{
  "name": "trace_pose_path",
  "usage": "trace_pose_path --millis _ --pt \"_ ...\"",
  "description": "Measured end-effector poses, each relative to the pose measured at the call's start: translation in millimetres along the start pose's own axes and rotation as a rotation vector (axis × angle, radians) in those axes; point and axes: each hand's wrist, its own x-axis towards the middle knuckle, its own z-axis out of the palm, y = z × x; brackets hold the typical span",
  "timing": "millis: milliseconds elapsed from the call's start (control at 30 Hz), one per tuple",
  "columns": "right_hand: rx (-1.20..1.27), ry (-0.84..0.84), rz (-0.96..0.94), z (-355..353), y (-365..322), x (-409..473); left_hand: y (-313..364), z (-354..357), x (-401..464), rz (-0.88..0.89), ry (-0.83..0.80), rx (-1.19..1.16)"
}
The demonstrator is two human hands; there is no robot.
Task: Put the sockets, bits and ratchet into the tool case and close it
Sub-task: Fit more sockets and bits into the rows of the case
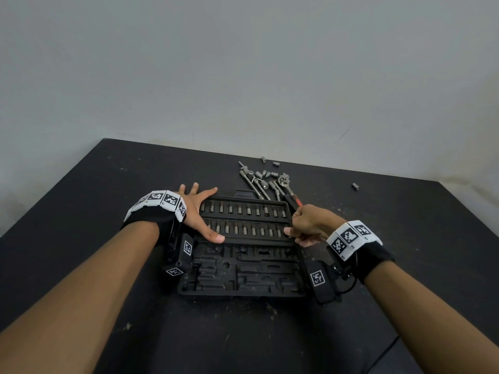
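A black tool case [243,268] lies open on the table, its far half holding two rows of bits [243,220] and its near half showing moulded recesses. My left hand [201,211] rests flat with spread fingers on the case's left edge, thumb on the middle ridge. My right hand [307,225] has curled fingers at the right end of the near bit row; whether it pinches a bit is hidden. Behind the case lie the ratchet [287,188] with a red-marked handle, extension bars [256,184] and several loose sockets [267,174].
One stray socket [356,186] lies far right on the dark table [81,265]. A grey wall rises right behind the table's far edge. Both wrists wear black bands with black-and-white marker tags.
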Motion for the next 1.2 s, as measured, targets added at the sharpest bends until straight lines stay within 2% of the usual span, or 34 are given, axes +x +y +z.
trace_pose_path --millis 100,333,433,633,833,1067,1200 --pt "0.055 -0.020 0.011 -0.8 -0.9 -2.1 -0.3 -0.3 -0.6 0.003 0.002 -0.007" --pt "0.381 -0.272 0.010 -19.4 15.2 -0.8 -2.4 0.9 0.2 0.012 0.009 -0.024" --pt "0.381 -0.260 -0.020 -17.6 21.3 2.8 -3.0 0.5 2.5 0.012 0.011 -0.016" --pt "0.379 -0.132 -0.064 -8.0 28.3 5.2 -2.4 -0.7 3.4 0.009 -0.003 0.002" --pt "0.211 0.006 -0.094 3.8 24.3 2.8 1.2 -2.7 -0.5 0.007 -0.017 0.015" --pt "0.247 -0.164 -0.065 -11.4 20.4 -2.6 2.5 -3.2 -4.8 0.002 -0.014 0.019" --pt "0.294 -0.150 -0.114 -9.2 28.2 -4.7 1.3 -2.1 -3.2 0.003 -0.010 0.010"
